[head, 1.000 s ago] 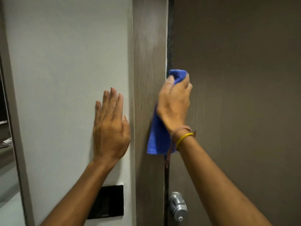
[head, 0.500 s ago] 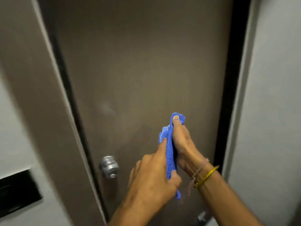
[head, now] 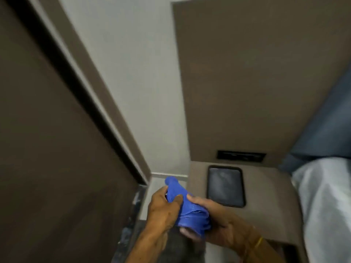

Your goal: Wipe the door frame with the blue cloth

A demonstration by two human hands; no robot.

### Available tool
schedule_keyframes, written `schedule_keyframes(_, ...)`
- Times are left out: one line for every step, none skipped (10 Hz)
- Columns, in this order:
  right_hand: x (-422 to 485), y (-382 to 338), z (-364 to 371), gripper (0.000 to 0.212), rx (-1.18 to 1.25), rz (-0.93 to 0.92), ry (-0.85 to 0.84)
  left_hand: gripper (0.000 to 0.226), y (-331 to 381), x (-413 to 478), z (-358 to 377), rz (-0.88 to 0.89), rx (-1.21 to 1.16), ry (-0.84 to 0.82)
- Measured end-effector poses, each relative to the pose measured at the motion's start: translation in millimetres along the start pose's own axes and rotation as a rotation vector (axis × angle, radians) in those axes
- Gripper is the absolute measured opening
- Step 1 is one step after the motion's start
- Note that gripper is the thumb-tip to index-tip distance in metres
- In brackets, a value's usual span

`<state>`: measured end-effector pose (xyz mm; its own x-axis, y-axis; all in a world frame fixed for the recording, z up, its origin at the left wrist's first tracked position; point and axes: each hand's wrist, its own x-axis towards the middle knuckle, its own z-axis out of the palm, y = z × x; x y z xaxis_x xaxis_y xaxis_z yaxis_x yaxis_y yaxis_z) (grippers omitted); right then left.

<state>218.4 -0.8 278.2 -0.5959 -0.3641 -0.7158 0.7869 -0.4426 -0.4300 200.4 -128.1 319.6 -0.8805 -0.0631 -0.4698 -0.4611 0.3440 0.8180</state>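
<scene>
Held cloth [head: 187, 207] bunched btwn both hands, low and off the frame [head: 106, 103]. L hand [head: 164, 207] curled round its upper part, thumb pressed on top; R hand [head: 218, 221] cupped under lower end, fingers closed on it. Cloth's long axis ran up-left to down-right. Frame stood up and to the left of both hands, w/ L hand nearer it. Looked like refolding before next wipe. Dark tray [head: 225, 186] sat on counter [head: 269, 196] just right of hands.
</scene>
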Motion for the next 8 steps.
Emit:
schedule_keyframes(43,-26,-89,0.03,0.176,-0.033,0.194,0.018,-13,70,88,-0.165,-0.093,-0.149)
schedule_keyframes(87,-41,-173,0.031,0.225,-0.034,0.405,0.013,-34,136,168,-0.314,-0.139,-0.258)
schedule_keyframes(136,-62,-248,0.015,0.145,-0.062,0.486,0.01,-57,199,235,-0.388,-0.106,-0.295)
schedule_keyframes(174,-92,-287,0.018,0.073,-0.126,0.51,0.011,-67,246,272,-0.391,-0.124,-0.243)
schedule_keyframes(215,-107,-317,0.038,-0.076,-0.251,0.547,0.006,-86,283,298,-0.352,-0.14,-0.172)
schedule_keyframes(256,-90,-345,0.066,-0.282,-0.185,0.55,0.023,-131,313,316,-0.355,0.013,-0.152)
schedule_keyframes(282,-52,-366,0.067,-0.516,0.082,0.57,0.035,-180,324,326,-0.409,0.338,-0.1)
schedule_keyframes(291,-28,-376,0.059,-0.736,0.115,0.752,0.037,-208,317,323,-0.268,0.605,-0.023)
